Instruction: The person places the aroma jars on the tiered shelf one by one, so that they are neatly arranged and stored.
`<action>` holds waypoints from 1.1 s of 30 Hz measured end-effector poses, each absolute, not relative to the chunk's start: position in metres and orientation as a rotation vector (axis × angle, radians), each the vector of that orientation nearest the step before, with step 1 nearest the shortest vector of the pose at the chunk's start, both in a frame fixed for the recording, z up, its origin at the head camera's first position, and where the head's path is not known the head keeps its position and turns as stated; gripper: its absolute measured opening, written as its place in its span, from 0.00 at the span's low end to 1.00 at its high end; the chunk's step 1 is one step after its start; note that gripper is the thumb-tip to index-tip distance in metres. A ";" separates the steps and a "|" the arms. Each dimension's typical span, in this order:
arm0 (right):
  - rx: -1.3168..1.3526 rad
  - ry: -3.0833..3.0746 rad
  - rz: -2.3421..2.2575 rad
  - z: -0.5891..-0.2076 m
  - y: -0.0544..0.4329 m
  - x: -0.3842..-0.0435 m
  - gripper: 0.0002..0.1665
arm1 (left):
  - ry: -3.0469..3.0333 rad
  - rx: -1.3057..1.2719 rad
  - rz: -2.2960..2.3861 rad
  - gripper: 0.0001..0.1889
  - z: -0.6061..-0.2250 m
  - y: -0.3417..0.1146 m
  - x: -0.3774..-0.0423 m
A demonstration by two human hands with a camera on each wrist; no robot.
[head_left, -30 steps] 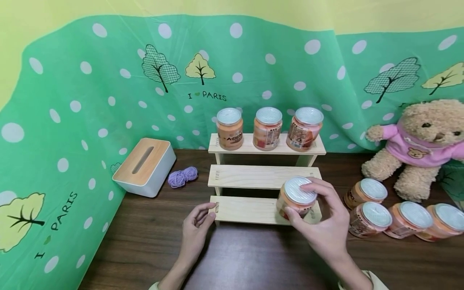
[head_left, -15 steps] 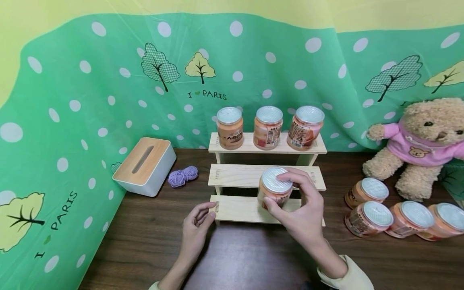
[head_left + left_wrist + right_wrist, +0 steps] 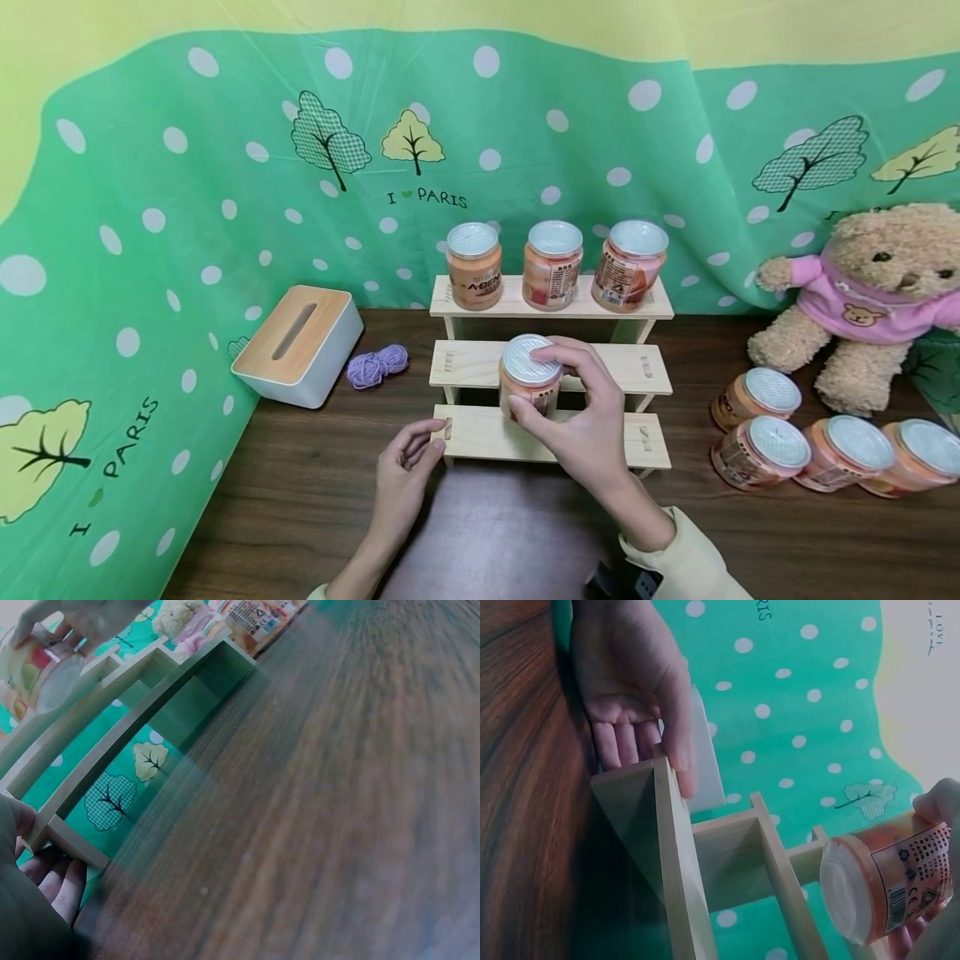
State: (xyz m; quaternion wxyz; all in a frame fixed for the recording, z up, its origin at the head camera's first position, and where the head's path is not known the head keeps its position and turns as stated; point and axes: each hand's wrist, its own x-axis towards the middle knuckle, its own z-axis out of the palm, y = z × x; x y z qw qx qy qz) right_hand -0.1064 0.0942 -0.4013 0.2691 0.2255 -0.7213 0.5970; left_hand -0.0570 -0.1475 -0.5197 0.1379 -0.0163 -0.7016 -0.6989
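My right hand [image 3: 585,417] grips a jar [image 3: 531,379] with a silvery ridged lid, thumb at its front and fingers over the top and side. In the head view the jar overlaps the middle and bottom boards of a three-step wooden shelf [image 3: 472,435]; its bare base shows in the right wrist view [image 3: 889,877], above the boards. My left hand [image 3: 408,475] pinches the left end of the bottom step. In the right wrist view, the left thumb lies over the board and the other fingers curl at the side panel. Three similar jars [image 3: 553,267] stand along the top step.
Several more jars [image 3: 761,454] stand on the dark wooden table [image 3: 315,500] at the right, before a teddy bear [image 3: 870,292] in a pink top. Left of the shelf are a tissue box [image 3: 300,346] and purple yarn [image 3: 377,367]. A green patterned cloth [image 3: 225,167] hangs behind.
My right hand has carried the jar leftward and slightly back, from the right end of the bottom step towards its middle. The left hand has stayed at the shelf's end.
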 end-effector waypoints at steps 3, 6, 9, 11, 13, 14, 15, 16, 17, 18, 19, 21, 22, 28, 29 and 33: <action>0.614 -1.946 1.610 -0.401 0.088 -0.110 0.31 | -2.054 0.009 -2.029 0.14 -0.510 -0.145 -0.055; 0.615 -1.949 1.614 -0.400 0.083 -0.113 0.32 | -2.066 0.042 -2.036 0.13 -0.506 -0.144 -0.054; 0.616 -1.954 1.617 -0.400 0.077 -0.115 0.33 | -2.078 0.059 -2.027 0.13 -0.507 -0.143 -0.054; 0.617 -1.951 1.624 -0.400 0.074 -0.117 0.33 | -2.081 0.076 -2.036 0.13 -0.507 -0.143 -0.054; 0.618 -1.950 1.629 -0.401 0.070 -0.119 0.33 | -2.060 0.025 -2.029 0.13 -0.516 -0.146 -0.056; 0.616 -1.948 1.637 -0.401 0.068 -0.120 0.33 | -2.059 0.023 -2.032 0.13 -0.516 -0.146 -0.056; 0.615 -1.945 1.641 -0.401 0.066 -0.121 0.33 | -2.056 0.021 -2.036 0.13 -0.516 -0.146 -0.057; 0.617 -1.944 1.645 -0.401 0.064 -0.122 0.33 | -2.054 0.026 -2.046 0.13 -0.516 -0.146 -0.057; 0.617 -1.943 1.644 -0.401 0.062 -0.123 0.33 | -2.055 0.032 -2.051 0.13 -0.515 -0.145 -0.057; 0.617 -1.942 1.646 -0.400 0.061 -0.124 0.33 | -2.056 0.042 -2.056 0.13 -0.514 -0.145 -0.057; 0.615 -1.941 1.647 -0.400 0.059 -0.125 0.33 | -2.068 0.072 -2.065 0.13 -0.510 -0.144 -0.056; 0.613 -1.938 1.650 -0.400 0.056 -0.127 0.33 | -2.083 0.118 -2.073 0.14 -0.503 -0.142 -0.055; 0.611 -1.937 1.653 -0.399 0.054 -0.128 0.33 | -2.086 0.129 -2.077 0.14 -0.503 -0.141 -0.055; 0.596 -1.931 1.682 -0.401 0.046 -0.132 0.33 | -2.091 0.137 -2.070 0.13 -0.502 -0.141 -0.054; 0.592 -1.928 1.689 -0.402 0.046 -0.133 0.33 | -2.091 0.134 -2.068 0.13 -0.502 -0.141 -0.054; 0.580 -1.912 1.709 -0.406 0.043 -0.137 0.33 | -2.088 0.110 -2.058 0.13 -0.503 -0.142 -0.054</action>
